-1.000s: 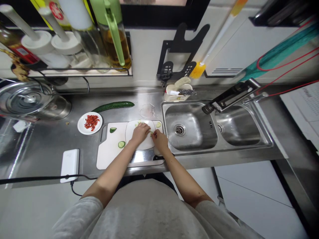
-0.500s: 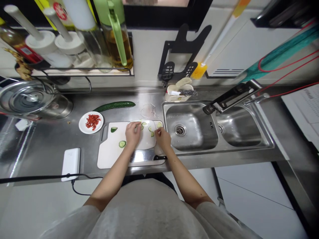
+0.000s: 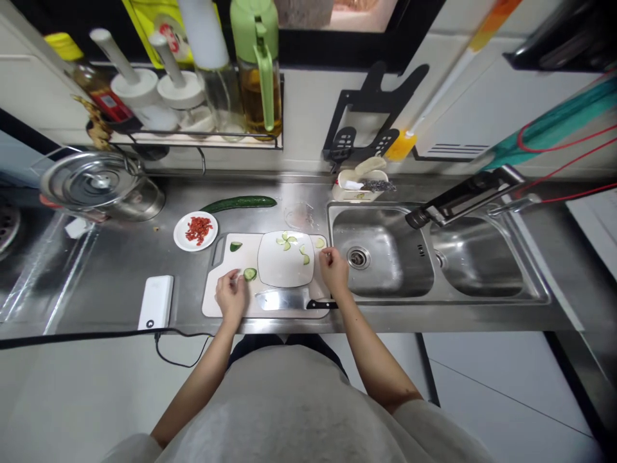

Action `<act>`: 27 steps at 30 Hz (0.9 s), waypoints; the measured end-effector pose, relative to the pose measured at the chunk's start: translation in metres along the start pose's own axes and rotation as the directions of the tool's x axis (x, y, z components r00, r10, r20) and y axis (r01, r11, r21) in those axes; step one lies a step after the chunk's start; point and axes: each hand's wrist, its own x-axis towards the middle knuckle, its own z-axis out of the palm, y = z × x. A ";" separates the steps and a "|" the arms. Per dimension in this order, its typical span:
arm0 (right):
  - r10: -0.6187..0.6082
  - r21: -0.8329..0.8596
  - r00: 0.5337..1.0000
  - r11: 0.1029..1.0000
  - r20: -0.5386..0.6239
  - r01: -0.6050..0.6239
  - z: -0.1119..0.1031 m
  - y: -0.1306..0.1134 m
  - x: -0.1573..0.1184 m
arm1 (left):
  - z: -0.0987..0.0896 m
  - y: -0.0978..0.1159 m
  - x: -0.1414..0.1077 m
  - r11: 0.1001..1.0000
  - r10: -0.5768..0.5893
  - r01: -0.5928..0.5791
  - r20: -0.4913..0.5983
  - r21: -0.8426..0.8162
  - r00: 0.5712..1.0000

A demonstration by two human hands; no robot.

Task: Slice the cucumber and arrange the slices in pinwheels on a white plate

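Observation:
My left hand (image 3: 231, 296) is over the left part of the white cutting board (image 3: 219, 302), fingers apart, its fingertips beside a small stack of cucumber slices (image 3: 249, 274). A white square plate (image 3: 284, 273) lies on the board, with thin cucumber pieces (image 3: 287, 242) fanned out near its far edge and a few more at its right. My right hand (image 3: 335, 270) is at the board's right edge, its fingers curled together; whatever they hold is hidden. A cut slice (image 3: 319, 243) lies just beyond them. The kitchen knife (image 3: 284, 299) rests along the near edge, handle right. A cucumber end (image 3: 235, 246) lies at upper left.
Behind the board lie a whole cucumber (image 3: 241, 203) and a white dish of chopped red pieces (image 3: 196, 231). A white power bank (image 3: 157, 302) with a cable is at left, near a steel pot (image 3: 103, 190). The double sink (image 3: 380, 254) adjoins on the right.
My left hand has left the plate and moved left and nearer to me, to the cucumber slices. My right hand has drawn slightly right, off the plate's edge. The view has shifted left.

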 end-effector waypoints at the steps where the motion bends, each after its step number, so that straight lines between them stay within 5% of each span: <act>1: -0.002 -0.001 1.000 1.000 0.001 0.002 0.001 0.000 -0.002 | 0.000 0.000 0.000 0.999 0.002 -0.003 0.019 0.038 1.000; 13: -0.028 0.076 0.999 0.997 -0.017 0.029 0.002 -0.004 -0.030 | -0.011 0.007 0.000 0.995 -0.013 0.001 0.117 0.095 0.993; 22: -0.105 0.113 0.992 0.989 0.068 0.097 -0.006 0.000 -0.093 | -0.008 0.007 0.000 0.985 0.034 -0.055 0.126 0.161 0.991; 27: -0.130 0.120 0.987 0.986 0.094 0.118 -0.005 -0.003 -0.106 | -0.002 0.008 0.008 0.974 0.063 -0.095 0.157 0.207 0.986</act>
